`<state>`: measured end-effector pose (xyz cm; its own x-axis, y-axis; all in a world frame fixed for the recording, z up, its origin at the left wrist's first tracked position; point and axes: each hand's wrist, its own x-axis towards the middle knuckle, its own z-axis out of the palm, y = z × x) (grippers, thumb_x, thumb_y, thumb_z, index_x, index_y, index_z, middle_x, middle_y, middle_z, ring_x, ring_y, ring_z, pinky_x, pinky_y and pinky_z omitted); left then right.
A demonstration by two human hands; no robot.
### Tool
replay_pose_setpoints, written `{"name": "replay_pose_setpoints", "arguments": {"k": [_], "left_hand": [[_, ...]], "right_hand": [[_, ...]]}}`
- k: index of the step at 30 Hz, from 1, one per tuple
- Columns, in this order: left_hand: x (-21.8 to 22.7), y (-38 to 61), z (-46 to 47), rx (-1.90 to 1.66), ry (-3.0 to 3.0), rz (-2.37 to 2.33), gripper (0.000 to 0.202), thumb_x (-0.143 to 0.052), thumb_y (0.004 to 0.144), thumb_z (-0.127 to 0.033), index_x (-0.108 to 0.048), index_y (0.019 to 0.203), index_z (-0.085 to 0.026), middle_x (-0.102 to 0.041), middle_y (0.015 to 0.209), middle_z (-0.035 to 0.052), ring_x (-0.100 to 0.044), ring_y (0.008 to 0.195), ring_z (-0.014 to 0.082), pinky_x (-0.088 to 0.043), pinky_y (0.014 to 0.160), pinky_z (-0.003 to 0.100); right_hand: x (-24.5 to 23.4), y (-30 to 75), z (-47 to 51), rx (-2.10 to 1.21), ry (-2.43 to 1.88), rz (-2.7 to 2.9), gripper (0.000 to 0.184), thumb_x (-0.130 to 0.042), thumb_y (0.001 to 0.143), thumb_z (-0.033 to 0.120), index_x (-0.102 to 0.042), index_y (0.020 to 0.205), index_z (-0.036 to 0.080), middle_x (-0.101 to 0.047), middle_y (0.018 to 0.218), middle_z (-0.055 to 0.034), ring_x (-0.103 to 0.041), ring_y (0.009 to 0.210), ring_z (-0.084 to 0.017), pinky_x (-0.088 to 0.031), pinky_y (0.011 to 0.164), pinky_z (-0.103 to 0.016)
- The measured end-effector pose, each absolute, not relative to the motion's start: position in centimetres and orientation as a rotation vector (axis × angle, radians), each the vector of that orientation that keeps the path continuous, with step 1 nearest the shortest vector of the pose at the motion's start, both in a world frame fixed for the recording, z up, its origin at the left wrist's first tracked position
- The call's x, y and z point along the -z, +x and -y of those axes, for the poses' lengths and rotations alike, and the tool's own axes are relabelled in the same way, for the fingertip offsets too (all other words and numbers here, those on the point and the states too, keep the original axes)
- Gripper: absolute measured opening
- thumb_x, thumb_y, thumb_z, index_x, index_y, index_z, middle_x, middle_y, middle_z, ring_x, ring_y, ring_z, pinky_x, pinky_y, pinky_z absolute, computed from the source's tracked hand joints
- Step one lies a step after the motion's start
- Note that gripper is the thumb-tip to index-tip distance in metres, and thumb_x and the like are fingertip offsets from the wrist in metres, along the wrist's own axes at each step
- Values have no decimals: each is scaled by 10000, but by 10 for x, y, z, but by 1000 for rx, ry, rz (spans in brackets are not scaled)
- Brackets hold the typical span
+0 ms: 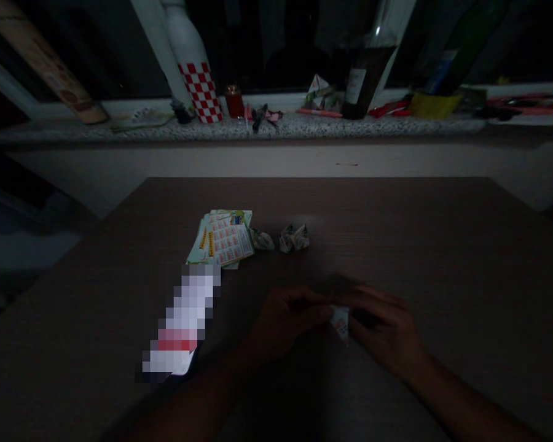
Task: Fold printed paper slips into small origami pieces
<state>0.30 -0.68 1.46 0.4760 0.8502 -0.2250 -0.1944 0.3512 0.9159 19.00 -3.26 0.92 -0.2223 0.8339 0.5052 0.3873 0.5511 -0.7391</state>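
Between my two hands is a small folded piece of printed paper (340, 322), pointed at its lower end. My left hand (290, 316) pinches its upper left side with thumb and fingers. From the right, my right hand (389, 322) closes on the same paper, its fingers laid over the top edge. Beyond my hands, two folded paper shapes stand on the table: a wide crumpled-looking one (294, 238) and a smaller one (262, 240) to its left. That smaller one touches a loose stack of printed paper slips (230, 242).
A lit phone (187, 319) with a blurred screen lies left of my hands on the brown table (396, 215). Behind it, the stone windowsill (313, 127) carries a red-checked white bottle (198, 80), a dark bottle (362, 86), a yellow pot (435, 104) and several small items.
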Motion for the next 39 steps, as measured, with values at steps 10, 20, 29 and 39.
{"name": "replay_pose_setpoints", "arguments": {"k": [10, 20, 29, 39], "left_hand": [[-12, 5, 7, -716, 952, -811, 274, -789, 665, -371, -713, 744, -119, -697, 643, 28, -622, 569, 128, -476, 573, 233], [-13, 6, 7, -618, 1049, -908, 298, -792, 647, -393, -683, 668, -116, -682, 622, 22, -593, 529, 120, -429, 530, 226], [-18, 2, 9, -576, 1275, -837, 292, -708, 760, -378, -667, 900, -125, -696, 769, 48, -617, 626, 130, -448, 582, 224], [-33, -10, 6, -598, 1961, -596, 279, -458, 946, -257, -624, 1168, -226, -723, 994, 57, -667, 909, 168, -460, 800, 247]], "right_hand": [[-3, 184, 34, -1042, -1154, 1630, 102, -647, 791, 212, -665, 702, 166, -669, 584, -6, -596, 508, -118, -455, 481, -204], [-8, 179, 33, -1380, -1155, 1372, 279, -766, 689, 334, -620, 522, 165, -620, 481, 7, -538, 437, -101, -420, 435, -197], [-6, 183, 30, -1588, -1165, 1299, 229, -783, 639, 219, -593, 526, 159, -603, 453, 33, -515, 387, -76, -412, 382, -170], [-6, 188, 26, -1712, -1031, 1142, 268, -764, 700, 244, -548, 843, 178, -580, 514, 81, -491, 343, -51, -422, 348, -150]]}}
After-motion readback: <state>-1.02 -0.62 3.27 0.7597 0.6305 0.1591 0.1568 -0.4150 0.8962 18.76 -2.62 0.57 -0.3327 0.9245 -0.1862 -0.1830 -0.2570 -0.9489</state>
